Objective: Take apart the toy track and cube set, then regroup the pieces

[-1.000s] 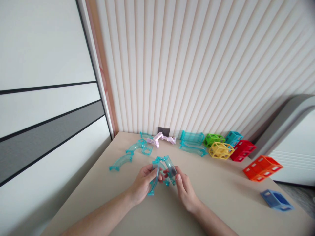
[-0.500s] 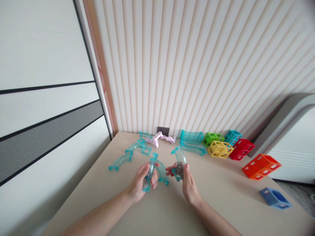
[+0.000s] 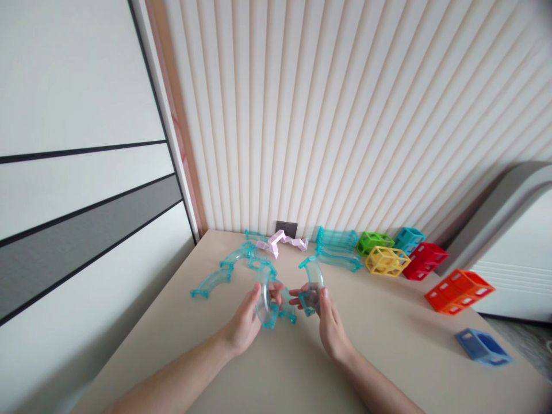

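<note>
My left hand grips a curved translucent teal tube piece between thumb and fingers, raised above the table. My right hand holds a second curved teal tube piece, its far end pointing up and left. The two held pieces are apart. Behind my left hand's fingers another teal curve lies on the table, partly hidden. Further left, a curved teal tube lies joined or touching end to end with another teal curve.
Faceted pale purple pieces lie by a dark wall socket. Stacked teal tubes stand right of them. Green, yellow, turquoise, red, orange and blue open-frame blocks spread along the right of the table.
The teal piece in my left hand has turned, so its curved side now shows broadly instead of edge-on. The piece in my right hand has tilted slightly.
</note>
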{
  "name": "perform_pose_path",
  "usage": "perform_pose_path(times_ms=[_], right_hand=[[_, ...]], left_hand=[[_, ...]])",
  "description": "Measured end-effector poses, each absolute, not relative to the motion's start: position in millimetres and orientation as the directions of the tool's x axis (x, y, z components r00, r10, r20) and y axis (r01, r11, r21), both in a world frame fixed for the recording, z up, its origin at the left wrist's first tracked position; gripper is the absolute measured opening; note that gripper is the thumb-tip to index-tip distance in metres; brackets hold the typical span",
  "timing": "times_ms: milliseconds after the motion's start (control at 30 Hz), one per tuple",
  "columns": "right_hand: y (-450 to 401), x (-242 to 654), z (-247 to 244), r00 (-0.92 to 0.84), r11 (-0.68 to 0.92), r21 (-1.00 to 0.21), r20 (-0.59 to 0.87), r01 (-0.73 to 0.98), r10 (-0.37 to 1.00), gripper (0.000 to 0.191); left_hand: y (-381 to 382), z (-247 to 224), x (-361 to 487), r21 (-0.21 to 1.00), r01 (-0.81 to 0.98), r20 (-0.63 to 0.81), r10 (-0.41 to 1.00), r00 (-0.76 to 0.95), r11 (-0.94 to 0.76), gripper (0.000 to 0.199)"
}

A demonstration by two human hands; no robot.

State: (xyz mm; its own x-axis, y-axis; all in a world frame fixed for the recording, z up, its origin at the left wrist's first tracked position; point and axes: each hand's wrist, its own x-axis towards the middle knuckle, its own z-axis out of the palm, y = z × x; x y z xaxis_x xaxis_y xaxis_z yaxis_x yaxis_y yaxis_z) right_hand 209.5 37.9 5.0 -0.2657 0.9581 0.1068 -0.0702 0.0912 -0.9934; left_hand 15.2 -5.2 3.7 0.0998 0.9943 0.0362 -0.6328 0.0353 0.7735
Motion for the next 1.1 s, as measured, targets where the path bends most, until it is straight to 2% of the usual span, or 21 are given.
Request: perform_pose_path(times_ms=[233, 433, 533, 633, 733, 867, 1100], right_hand=[[40, 206, 7, -0.268, 0.010, -0.977, 0.069, -0.215, 0.961, 0.065], [39, 206, 16, -0.316, -0.130, -0.937, -0.022, -0.325, 0.948, 0.068], [38, 205, 21, -0.382, -0.214, -0.923, -0.081, -0.320, 0.921, 0.067], [37, 204, 24, -0.412, -0.266, -0.920, -0.132, -0.288, 0.901, 0.062], [38, 203, 24, -0.438, -0.259, -0.910, -0.099, -0.323, 0.894, 0.051], [38, 202, 23, -0.459, -0.218, -0.910, -0.035, -0.352, 0.888, 0.040], [39, 209, 25, -0.475, -0.224, -0.944, -0.085, -0.243, 0.876, 0.047]], left_hand=[[-7, 5, 14, 0.751, -0.655, 0.026, 0.986, 0.164, 0.089, 0.040], [-5, 7, 17, 0.703, -0.706, 0.002, 0.993, 0.115, 0.080, 0.046], [-4, 8, 18, 0.715, -0.689, -0.058, 0.992, 0.108, 0.117, 0.053], [-4, 8, 20, 0.733, -0.672, -0.048, 0.994, 0.102, 0.104, 0.050], [-4, 8, 22, 0.757, -0.646, -0.053, 0.994, 0.096, 0.103, 0.045], [-4, 9, 21, 0.791, -0.592, -0.126, 0.988, 0.089, 0.154, 0.050], [-2, 15, 19, 0.841, -0.509, -0.156, 0.983, 0.099, 0.185, 0.062]])
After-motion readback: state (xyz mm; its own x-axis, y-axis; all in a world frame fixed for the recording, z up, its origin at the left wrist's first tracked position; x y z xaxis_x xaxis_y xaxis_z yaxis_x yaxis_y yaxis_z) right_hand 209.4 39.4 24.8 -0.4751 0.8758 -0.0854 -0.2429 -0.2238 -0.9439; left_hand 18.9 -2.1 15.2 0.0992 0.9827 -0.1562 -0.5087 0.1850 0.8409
